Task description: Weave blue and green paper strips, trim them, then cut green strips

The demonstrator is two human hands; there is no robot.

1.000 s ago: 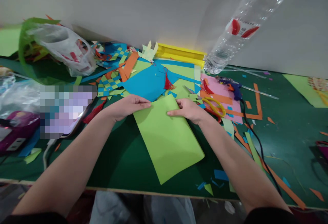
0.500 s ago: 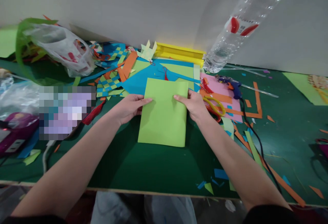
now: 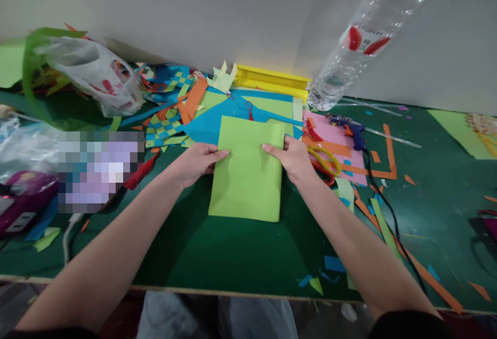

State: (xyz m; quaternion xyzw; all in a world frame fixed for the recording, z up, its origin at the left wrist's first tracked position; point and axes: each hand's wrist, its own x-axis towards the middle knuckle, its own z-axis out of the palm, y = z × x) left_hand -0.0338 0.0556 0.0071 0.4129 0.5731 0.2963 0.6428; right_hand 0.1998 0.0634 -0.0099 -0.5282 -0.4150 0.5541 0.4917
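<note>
A light green sheet of paper (image 3: pixel 246 178), its right edge rounded like a fold, is held up in front of me above the green table. My left hand (image 3: pixel 198 164) grips its left edge, thumb on the front and fingers behind. On the opposite edge, my right hand (image 3: pixel 293 157) pinches the paper the same way, with the thumb lying on its face. Behind the sheet's top edge lie blue paper (image 3: pixel 209 119) and a thin red cord (image 3: pixel 249 110).
A clear bottle (image 3: pixel 349 59) leans at the back right. Scissors (image 3: pixel 330 160) and a blue glue gun (image 3: pixel 355 131) lie at right. Woven paper pieces (image 3: pixel 165 128), a plastic bag (image 3: pixel 104 80) and a blurred-out flat object (image 3: pixel 99 173) are at left.
The green sheet and both hands have barely moved; the whole view has shifted very slightly to the left.
</note>
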